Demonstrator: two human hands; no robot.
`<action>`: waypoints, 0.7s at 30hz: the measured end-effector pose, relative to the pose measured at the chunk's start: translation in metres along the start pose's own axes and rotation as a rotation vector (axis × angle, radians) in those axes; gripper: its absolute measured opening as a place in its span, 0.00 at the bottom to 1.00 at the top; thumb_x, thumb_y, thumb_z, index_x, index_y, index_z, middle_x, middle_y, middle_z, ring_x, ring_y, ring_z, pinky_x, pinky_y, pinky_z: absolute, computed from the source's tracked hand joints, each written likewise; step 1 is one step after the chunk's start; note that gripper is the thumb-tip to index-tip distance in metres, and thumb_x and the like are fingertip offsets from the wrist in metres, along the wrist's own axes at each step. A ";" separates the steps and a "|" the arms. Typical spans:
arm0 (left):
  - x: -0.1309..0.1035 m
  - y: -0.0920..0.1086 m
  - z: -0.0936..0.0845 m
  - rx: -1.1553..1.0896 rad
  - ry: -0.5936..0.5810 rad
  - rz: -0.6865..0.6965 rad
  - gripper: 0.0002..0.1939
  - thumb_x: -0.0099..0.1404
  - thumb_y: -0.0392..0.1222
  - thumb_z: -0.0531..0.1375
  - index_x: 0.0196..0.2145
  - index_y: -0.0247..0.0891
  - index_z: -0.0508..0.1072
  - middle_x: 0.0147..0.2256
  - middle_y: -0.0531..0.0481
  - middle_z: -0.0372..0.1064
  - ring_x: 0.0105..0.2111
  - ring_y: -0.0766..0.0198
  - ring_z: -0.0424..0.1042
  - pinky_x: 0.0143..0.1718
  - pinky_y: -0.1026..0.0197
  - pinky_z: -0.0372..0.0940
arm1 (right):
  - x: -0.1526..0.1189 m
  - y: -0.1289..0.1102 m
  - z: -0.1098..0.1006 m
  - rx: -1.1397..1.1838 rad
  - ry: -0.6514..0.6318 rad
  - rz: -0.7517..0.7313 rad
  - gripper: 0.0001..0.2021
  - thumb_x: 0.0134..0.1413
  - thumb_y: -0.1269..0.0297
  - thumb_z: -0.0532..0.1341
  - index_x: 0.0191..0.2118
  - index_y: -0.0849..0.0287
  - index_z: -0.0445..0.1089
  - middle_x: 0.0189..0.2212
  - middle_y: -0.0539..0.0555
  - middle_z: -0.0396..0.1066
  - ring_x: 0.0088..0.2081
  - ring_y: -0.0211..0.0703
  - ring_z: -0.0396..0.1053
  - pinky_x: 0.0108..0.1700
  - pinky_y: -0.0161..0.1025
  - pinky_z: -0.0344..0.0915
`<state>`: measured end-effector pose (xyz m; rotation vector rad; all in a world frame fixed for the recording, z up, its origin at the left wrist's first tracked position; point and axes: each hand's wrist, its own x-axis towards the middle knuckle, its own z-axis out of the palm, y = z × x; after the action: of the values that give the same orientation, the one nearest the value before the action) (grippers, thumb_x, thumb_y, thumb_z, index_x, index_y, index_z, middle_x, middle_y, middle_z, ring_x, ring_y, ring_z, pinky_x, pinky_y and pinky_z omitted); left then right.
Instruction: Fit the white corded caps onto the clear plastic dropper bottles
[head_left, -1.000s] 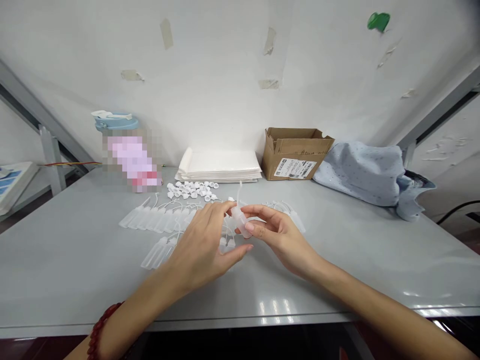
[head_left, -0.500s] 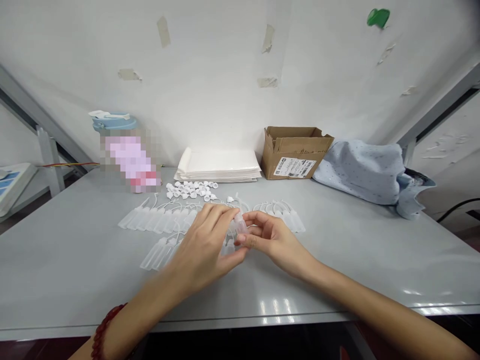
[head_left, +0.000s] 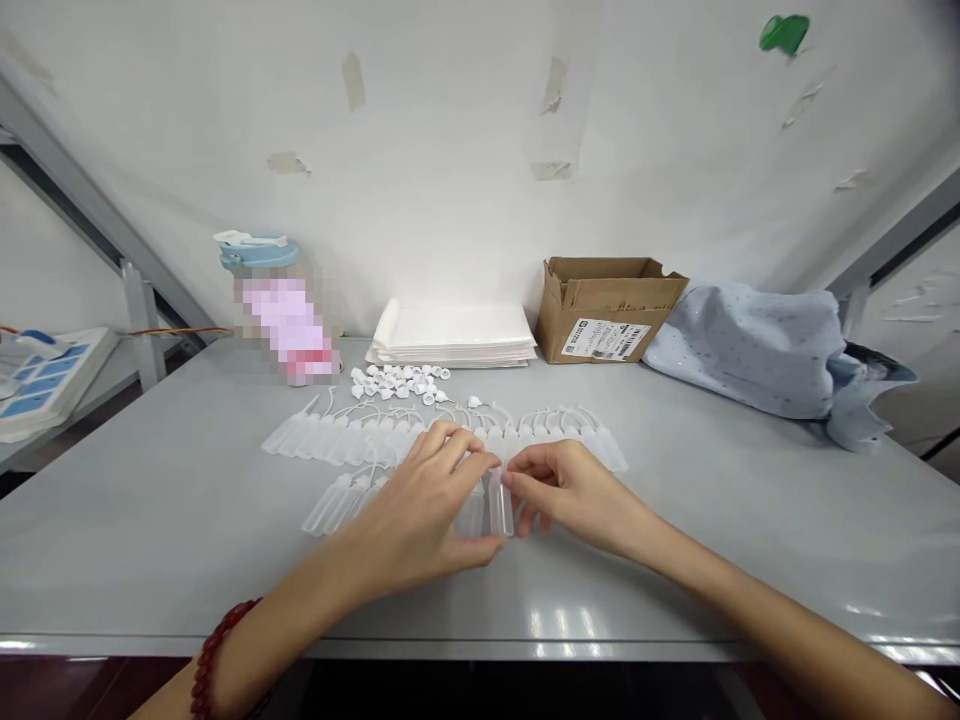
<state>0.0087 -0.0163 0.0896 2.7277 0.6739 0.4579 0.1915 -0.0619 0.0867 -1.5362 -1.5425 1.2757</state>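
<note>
A small translucent plastic squeeze bottle (head_left: 500,505) is at the right end of the near row, its cap end pointing away from me. My right hand (head_left: 570,490) has thumb and fingers closed on the upper right side of this bottle. My left hand (head_left: 431,500) arches over the near row, holding nothing. Its index fingertip is by the bottle's top and its thumb by the bottom, wide apart. Part of the near row (head_left: 334,505) is hidden beneath it. Behind runs a longer row of similar bottles (head_left: 360,440) with thin pale strings.
Loose white caps (head_left: 397,380) lie in a pile behind the rows. Farther back are a stack of white sheets (head_left: 457,335), an open cardboard box (head_left: 592,320), pale blue cloth (head_left: 750,350) and a blue-lidded item (head_left: 259,252), partly blurred. The grey table (head_left: 675,610) ends at its front edge.
The bottle held up between both hands has come down to the end of the near row. My left fingers have come off its top and spread. The view has shifted slightly left.
</note>
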 end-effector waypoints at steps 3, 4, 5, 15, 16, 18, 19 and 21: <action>-0.002 -0.001 0.002 0.012 -0.073 -0.022 0.20 0.55 0.43 0.65 0.44 0.38 0.68 0.42 0.45 0.62 0.46 0.52 0.57 0.45 0.50 0.61 | 0.000 0.006 -0.001 -0.081 -0.050 0.044 0.10 0.53 0.68 0.53 0.27 0.63 0.69 0.23 0.52 0.73 0.21 0.39 0.73 0.22 0.31 0.63; -0.002 -0.002 0.003 0.016 -0.082 -0.029 0.19 0.55 0.42 0.64 0.44 0.38 0.68 0.42 0.45 0.62 0.46 0.51 0.57 0.45 0.50 0.61 | 0.000 0.009 -0.001 -0.090 -0.063 0.043 0.09 0.51 0.70 0.53 0.27 0.63 0.69 0.22 0.52 0.73 0.21 0.39 0.74 0.21 0.30 0.62; -0.003 -0.002 0.004 0.019 -0.088 -0.035 0.19 0.55 0.42 0.64 0.44 0.39 0.68 0.42 0.45 0.61 0.46 0.51 0.57 0.44 0.50 0.61 | 0.000 0.012 0.000 -0.096 -0.076 0.040 0.09 0.50 0.71 0.52 0.27 0.62 0.69 0.22 0.52 0.73 0.22 0.39 0.74 0.21 0.30 0.62; -0.004 -0.001 0.007 0.049 -0.122 -0.032 0.17 0.54 0.41 0.63 0.42 0.39 0.69 0.41 0.46 0.60 0.44 0.52 0.57 0.44 0.50 0.60 | 0.003 0.025 0.006 -0.096 -0.128 0.050 0.07 0.44 0.73 0.51 0.25 0.61 0.65 0.20 0.50 0.72 0.19 0.37 0.73 0.18 0.27 0.60; -0.004 -0.001 0.008 0.051 -0.123 -0.029 0.17 0.54 0.41 0.63 0.42 0.39 0.69 0.41 0.45 0.60 0.44 0.52 0.57 0.44 0.50 0.60 | 0.004 0.026 0.006 -0.089 -0.129 0.055 0.07 0.44 0.73 0.51 0.25 0.61 0.65 0.20 0.50 0.72 0.19 0.36 0.73 0.18 0.27 0.60; -0.004 -0.001 0.008 0.053 -0.127 -0.030 0.16 0.54 0.41 0.64 0.42 0.38 0.69 0.40 0.45 0.60 0.44 0.52 0.57 0.44 0.50 0.60 | 0.004 0.026 0.006 -0.079 -0.130 0.065 0.07 0.43 0.73 0.51 0.25 0.61 0.65 0.20 0.50 0.72 0.19 0.36 0.73 0.18 0.27 0.60; -0.004 -0.001 0.008 0.054 -0.131 -0.033 0.16 0.54 0.42 0.63 0.41 0.38 0.69 0.40 0.45 0.60 0.44 0.52 0.57 0.44 0.50 0.60 | 0.005 0.026 0.006 -0.075 -0.130 0.068 0.07 0.43 0.73 0.51 0.25 0.61 0.65 0.20 0.50 0.71 0.19 0.36 0.72 0.17 0.27 0.60; -0.004 -0.001 0.008 0.055 -0.133 -0.042 0.15 0.55 0.41 0.63 0.41 0.38 0.69 0.40 0.45 0.60 0.44 0.52 0.57 0.43 0.50 0.59 | 0.006 0.025 0.006 -0.068 -0.126 0.074 0.06 0.43 0.73 0.51 0.25 0.61 0.65 0.19 0.50 0.71 0.19 0.36 0.72 0.17 0.27 0.60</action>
<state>0.0080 -0.0193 0.0808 2.7597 0.7174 0.2483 0.1946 -0.0608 0.0605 -1.5957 -1.6365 1.3980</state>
